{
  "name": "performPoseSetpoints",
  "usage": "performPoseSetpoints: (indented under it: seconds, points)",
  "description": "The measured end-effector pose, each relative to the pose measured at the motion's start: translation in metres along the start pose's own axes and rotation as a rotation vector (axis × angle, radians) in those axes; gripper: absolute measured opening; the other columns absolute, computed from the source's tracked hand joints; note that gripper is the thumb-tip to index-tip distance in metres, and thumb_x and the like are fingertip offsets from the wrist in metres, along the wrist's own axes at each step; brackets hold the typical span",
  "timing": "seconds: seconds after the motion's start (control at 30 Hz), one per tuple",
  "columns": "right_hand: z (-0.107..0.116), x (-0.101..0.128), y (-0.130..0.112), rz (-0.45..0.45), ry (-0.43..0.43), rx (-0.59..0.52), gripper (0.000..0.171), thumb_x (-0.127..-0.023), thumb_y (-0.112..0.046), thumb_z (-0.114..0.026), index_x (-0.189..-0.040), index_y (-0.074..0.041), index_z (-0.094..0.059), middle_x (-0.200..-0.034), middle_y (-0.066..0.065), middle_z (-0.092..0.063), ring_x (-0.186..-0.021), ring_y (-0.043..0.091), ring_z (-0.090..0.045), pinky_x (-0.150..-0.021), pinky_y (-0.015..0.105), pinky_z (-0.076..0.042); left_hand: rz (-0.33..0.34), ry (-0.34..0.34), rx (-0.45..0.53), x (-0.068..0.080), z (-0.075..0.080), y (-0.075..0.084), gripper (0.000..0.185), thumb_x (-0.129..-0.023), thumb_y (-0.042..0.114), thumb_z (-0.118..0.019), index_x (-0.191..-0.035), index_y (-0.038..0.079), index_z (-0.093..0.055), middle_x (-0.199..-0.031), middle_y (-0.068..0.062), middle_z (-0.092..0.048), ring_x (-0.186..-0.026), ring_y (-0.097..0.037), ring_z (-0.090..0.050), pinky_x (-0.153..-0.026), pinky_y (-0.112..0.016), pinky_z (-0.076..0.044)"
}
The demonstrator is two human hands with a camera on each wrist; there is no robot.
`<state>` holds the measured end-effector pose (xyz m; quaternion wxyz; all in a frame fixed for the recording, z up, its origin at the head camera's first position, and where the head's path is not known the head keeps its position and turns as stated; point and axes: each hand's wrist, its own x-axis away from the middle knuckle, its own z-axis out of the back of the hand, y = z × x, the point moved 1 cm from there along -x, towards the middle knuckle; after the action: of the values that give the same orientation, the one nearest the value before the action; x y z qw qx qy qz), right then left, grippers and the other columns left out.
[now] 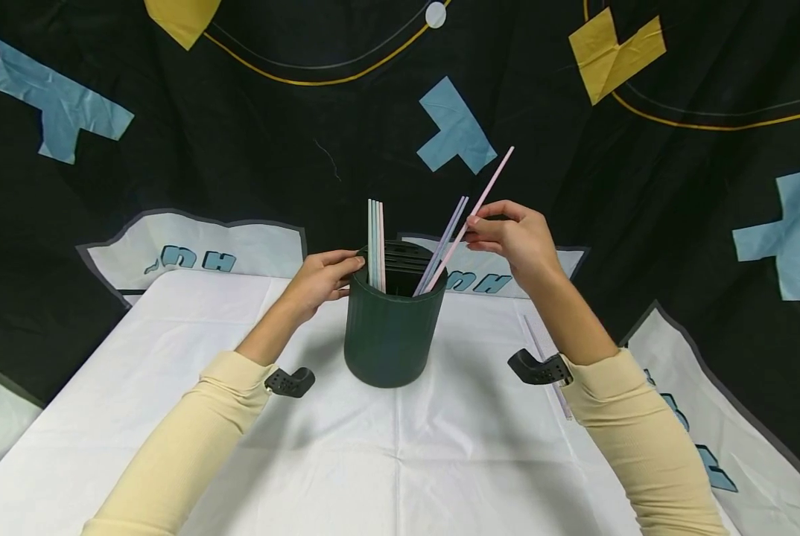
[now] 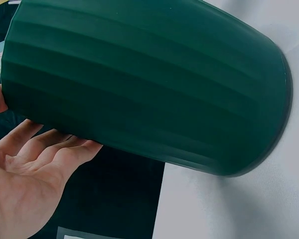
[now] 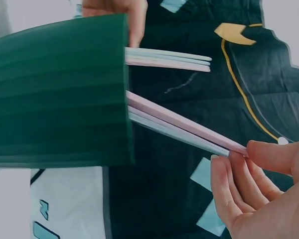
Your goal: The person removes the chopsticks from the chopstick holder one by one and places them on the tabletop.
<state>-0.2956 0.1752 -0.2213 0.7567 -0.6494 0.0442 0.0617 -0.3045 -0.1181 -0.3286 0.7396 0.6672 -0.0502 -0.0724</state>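
A dark green utensil holder [image 1: 392,335] with a slotted top stands upright on the white cloth. My left hand [image 1: 321,281] grips it by the upper left side, thumb at the rim and fingers against the wall in the left wrist view. At the right, my right hand [image 1: 510,237] pinches a pink chopstick [image 1: 490,182] between thumb and fingers. It leans to the right, its lower end inside the holder's rim. Two lilac chopsticks [image 1: 448,232] lean close beside it. Several pale blue and pink chopsticks [image 1: 376,238] stand together at the holder's left side.
Another thin pale lilac chopstick [image 1: 534,336] lies on the white-covered table [image 1: 346,461], partly hidden behind the right wrist's camera mount [image 1: 539,368]. Behind the table hangs a black cloth [image 1: 272,149] with blue and yellow shapes.
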Motion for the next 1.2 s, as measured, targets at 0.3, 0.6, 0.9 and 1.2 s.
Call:
performPoseSetpoints:
  seconds: [0.3,0.6,0.9,1.2]
  points:
    - [0.022,0.005,-0.024,0.027,0.049,-0.119,0.018,-0.097,-0.014,-0.069,-0.112,-0.005,-0.066,-0.095,0.001,-0.075,-0.083,0.016,-0.076,-0.081,0.028,-0.061,-0.002,-0.004,0.004,-0.002,-0.002,-0.001,0.05,-0.102,0.028,-0.06,-0.144,0.002,-0.053,-0.142,-0.018,-0.059,-0.13,-0.033,-0.06,-0.106,-0.046,-0.051]
    - [0.043,0.008,-0.021,-0.002,0.068,-0.084,0.025,-0.097,-0.017,-0.069,-0.119,-0.005,-0.063,-0.099,0.002,-0.074,-0.083,0.014,-0.076,-0.079,0.027,-0.062,0.003,-0.004,0.01,0.0,-0.001,0.001,0.05,-0.103,0.028,-0.06,-0.145,0.003,-0.052,-0.142,-0.019,-0.059,-0.13,-0.033,-0.06,-0.105,-0.045,-0.052]
    - [0.061,0.0,0.022,-0.085,0.102,0.016,0.037,-0.099,-0.02,-0.066,-0.129,0.0,-0.059,-0.097,-0.005,-0.07,-0.083,0.01,-0.075,-0.075,0.024,-0.061,0.004,-0.005,0.009,0.002,-0.002,0.0,0.05,-0.103,0.027,-0.059,-0.145,0.002,-0.052,-0.142,-0.019,-0.058,-0.129,-0.034,-0.06,-0.106,-0.046,-0.051]
    - [0.087,-0.004,0.074,-0.236,0.148,0.147,0.042,-0.101,-0.025,-0.063,-0.137,-0.003,-0.058,-0.093,-0.014,-0.068,-0.082,0.002,-0.073,-0.078,0.022,-0.06,-0.003,-0.003,0.011,0.0,-0.001,0.0,0.049,-0.103,0.028,-0.06,-0.144,0.003,-0.053,-0.141,-0.019,-0.059,-0.129,-0.033,-0.06,-0.106,-0.046,-0.051]
